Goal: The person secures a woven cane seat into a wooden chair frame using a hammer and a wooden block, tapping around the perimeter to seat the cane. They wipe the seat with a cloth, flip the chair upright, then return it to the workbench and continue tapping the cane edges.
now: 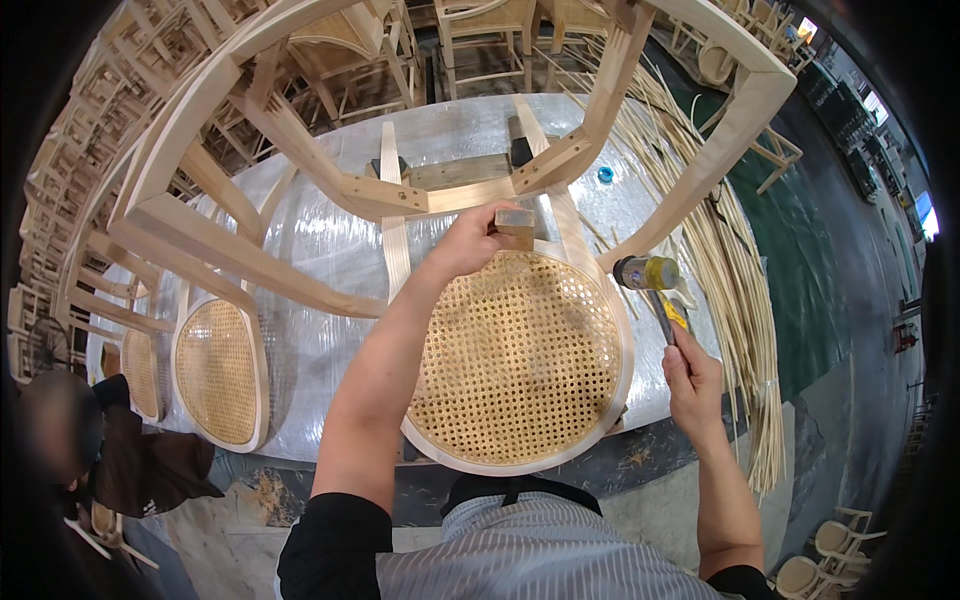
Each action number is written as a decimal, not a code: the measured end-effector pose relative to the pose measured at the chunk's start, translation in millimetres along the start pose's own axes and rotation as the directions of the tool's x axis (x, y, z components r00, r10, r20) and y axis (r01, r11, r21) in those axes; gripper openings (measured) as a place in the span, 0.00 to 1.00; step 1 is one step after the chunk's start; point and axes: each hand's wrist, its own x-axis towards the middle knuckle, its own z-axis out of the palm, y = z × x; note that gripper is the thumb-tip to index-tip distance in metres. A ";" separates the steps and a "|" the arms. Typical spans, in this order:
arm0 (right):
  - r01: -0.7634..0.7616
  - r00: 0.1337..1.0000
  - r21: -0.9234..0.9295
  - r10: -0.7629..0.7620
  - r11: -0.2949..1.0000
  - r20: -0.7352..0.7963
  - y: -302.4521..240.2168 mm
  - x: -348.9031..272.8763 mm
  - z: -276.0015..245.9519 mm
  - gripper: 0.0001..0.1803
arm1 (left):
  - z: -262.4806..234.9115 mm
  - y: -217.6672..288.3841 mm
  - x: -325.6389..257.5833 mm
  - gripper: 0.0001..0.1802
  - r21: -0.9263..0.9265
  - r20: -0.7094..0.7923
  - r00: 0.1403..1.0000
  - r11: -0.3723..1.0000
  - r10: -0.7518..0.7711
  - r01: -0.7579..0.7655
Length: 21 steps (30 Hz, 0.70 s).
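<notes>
A round woven cane seat panel (pixel 520 360) in a pale wooden rim lies on the table in front of me. My left hand (pixel 470 240) grips a small wooden block (pixel 516 222) and presses it against the far edge of the cane. My right hand (pixel 690 375) is closed around the handle of a mallet (pixel 648 275) with a yellow and black head, held raised just off the seat's right rim. An upturned pale wooden chair frame (pixel 400 195) arches over the far side of the seat.
The table (pixel 330 240) is wrapped in clear plastic. Two more cane panels (pixel 215 370) stand at the left. A bundle of cane strips (pixel 740 270) hangs off the right side. Chair frames (pixel 330 60) are stacked behind. Another person (pixel 70 440) sits at lower left.
</notes>
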 end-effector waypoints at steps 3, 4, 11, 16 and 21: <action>0.009 1.000 -0.022 -0.009 1.000 0.002 -0.8 7.3 5.9 0.22 | -10.2 -2.2 -3.2 0.24 0.003 -0.008 0.999 0.999 -0.041 0.041; 0.014 1.000 -0.026 -0.014 1.000 -0.002 -0.8 10.4 9.3 0.22 | -11.8 -2.8 -3.7 0.24 0.005 -0.005 0.999 0.999 -0.042 0.042; 0.149 0.989 -0.067 -0.147 0.987 0.023 -38.8 44.1 32.1 0.21 | -9.1 -8.1 -7.4 0.24 0.003 -0.009 1.000 1.000 0.027 -0.027; 0.447 0.893 -0.138 -0.451 0.884 0.003 -88.9 73.3 49.1 0.22 | -10.6 -2.4 -11.7 0.25 0.147 0.027 0.999 0.988 -0.041 0.037; 0.503 0.864 -0.362 -0.472 0.785 0.176 -61.4 106.9 70.7 0.25 | -7.3 -7.7 -7.8 0.27 0.040 0.041 0.997 0.996 0.072 -0.073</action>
